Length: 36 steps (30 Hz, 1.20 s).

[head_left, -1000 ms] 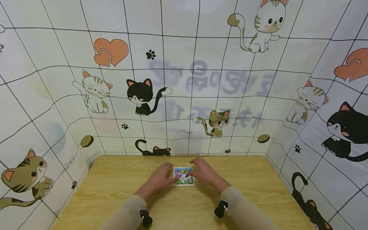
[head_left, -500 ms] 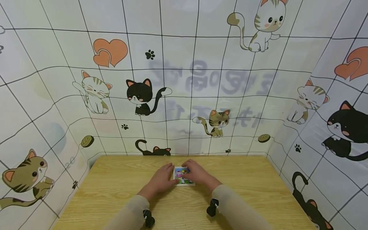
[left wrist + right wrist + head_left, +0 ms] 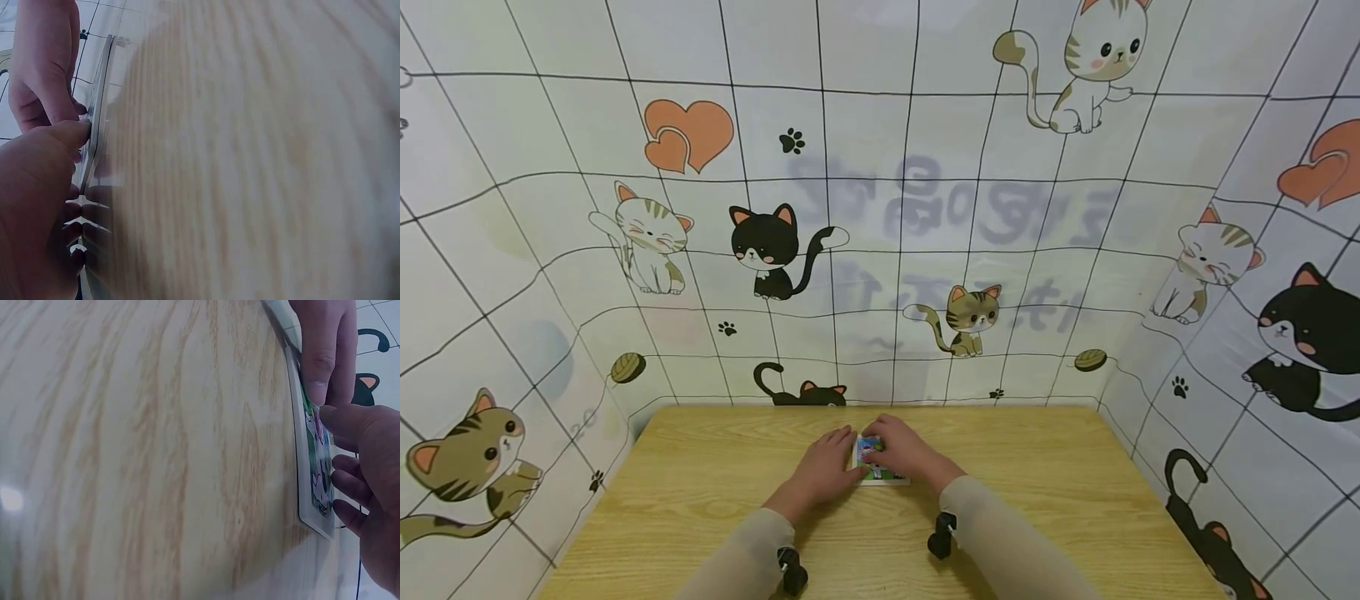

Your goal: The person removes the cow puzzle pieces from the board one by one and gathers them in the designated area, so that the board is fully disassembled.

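Note:
A small flat picture puzzle (image 3: pixel 884 476) with a pale frame and a cartoon cow lies near the table's far edge. My left hand (image 3: pixel 823 467) holds its left side, thumb over the near left corner and fingers along the edge. From the right, my right hand (image 3: pixel 907 451) reaches over the picture and hides much of it. In the right wrist view, the right thumb and loosely bent fingers touch the picture's face (image 3: pixel 316 464), close to the left thumb. Whether a piece is between the right fingertips cannot be made out.
The light wooden table (image 3: pixel 700 467) has a glossy surface. A white cloth (image 3: pixel 865 333) printed with cats and grid lines stands behind it and at both sides. A small black device (image 3: pixel 792 571) sits on the left sleeve, another black device (image 3: pixel 940 537) on the right.
My right hand has moved left across the picture, covering more of the cow. My left hand has shifted only slightly; the puzzle stays in nearly the same place.

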Tool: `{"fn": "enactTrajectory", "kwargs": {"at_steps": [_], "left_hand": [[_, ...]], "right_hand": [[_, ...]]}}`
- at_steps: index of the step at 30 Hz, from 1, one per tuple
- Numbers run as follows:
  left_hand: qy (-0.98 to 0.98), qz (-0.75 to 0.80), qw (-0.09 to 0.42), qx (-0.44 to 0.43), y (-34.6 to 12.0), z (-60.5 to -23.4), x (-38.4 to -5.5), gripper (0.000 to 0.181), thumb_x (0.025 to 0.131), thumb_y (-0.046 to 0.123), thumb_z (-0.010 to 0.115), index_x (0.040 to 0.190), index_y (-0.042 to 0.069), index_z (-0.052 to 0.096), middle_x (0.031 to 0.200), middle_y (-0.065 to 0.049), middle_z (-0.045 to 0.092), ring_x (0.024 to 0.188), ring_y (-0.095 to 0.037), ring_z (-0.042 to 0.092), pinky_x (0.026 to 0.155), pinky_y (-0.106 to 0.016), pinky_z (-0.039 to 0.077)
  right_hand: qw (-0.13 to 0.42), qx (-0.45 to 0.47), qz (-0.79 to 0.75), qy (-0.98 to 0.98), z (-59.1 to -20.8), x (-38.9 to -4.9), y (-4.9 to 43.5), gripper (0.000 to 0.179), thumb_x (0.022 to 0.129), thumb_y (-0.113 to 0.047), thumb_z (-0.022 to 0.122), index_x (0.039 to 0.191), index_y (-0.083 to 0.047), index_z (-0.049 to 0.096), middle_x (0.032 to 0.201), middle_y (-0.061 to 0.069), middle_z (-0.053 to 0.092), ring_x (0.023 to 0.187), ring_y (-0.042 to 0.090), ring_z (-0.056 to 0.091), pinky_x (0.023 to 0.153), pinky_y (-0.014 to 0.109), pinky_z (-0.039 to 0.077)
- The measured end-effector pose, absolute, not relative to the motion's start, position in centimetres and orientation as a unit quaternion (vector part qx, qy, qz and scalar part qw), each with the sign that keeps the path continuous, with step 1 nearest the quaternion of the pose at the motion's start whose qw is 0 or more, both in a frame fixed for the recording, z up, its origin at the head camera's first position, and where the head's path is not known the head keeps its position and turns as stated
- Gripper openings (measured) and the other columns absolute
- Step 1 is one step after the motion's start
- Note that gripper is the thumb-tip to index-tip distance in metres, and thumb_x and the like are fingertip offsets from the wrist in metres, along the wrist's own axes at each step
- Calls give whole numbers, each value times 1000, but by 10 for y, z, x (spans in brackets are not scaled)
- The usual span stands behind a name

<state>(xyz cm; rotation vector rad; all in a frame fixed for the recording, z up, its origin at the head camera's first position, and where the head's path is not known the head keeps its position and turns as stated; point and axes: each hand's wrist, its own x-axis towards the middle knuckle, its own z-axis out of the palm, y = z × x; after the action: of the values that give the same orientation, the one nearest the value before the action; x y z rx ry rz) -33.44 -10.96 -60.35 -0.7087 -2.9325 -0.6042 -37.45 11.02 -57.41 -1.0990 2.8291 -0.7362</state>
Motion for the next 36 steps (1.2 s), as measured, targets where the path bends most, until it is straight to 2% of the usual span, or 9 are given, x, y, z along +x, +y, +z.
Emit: {"fn": "enactTrajectory", "kwargs": {"at_steps": [7, 16, 36], "left_hand": [[-957, -189, 16, -221, -109, -600, -332, 81, 107, 55, 66, 163, -1, 49, 170, -24, 45, 156, -47, 41, 121, -70, 39], [-957, -198, -5, -213, -108, -590, -331, 77, 107, 51, 70, 165, 4, 50, 172, -21, 43, 158, -45, 40, 123, -69, 36], [-956, -212, -16, -203, -110, -597, -338, 83, 104, 52, 76, 165, 4, 49, 173, -20, 43, 160, -43, 39, 125, -67, 36]], "right_hand": [[17, -357, -224, 907, -574, -375, 107, 35, 104, -24, 81, 134, -8, 76, 130, 7, 64, 120, 27, 63, 107, 48, 55], [74, -332, -280, 898, -565, -372, 103, 36, 105, -13, 78, 139, -2, 73, 131, 13, 60, 119, 29, 62, 106, 48, 54], [74, -324, -271, 903, -567, -374, 102, 39, 105, -20, 80, 139, -2, 72, 133, 12, 60, 117, 26, 62, 105, 48, 55]]}}
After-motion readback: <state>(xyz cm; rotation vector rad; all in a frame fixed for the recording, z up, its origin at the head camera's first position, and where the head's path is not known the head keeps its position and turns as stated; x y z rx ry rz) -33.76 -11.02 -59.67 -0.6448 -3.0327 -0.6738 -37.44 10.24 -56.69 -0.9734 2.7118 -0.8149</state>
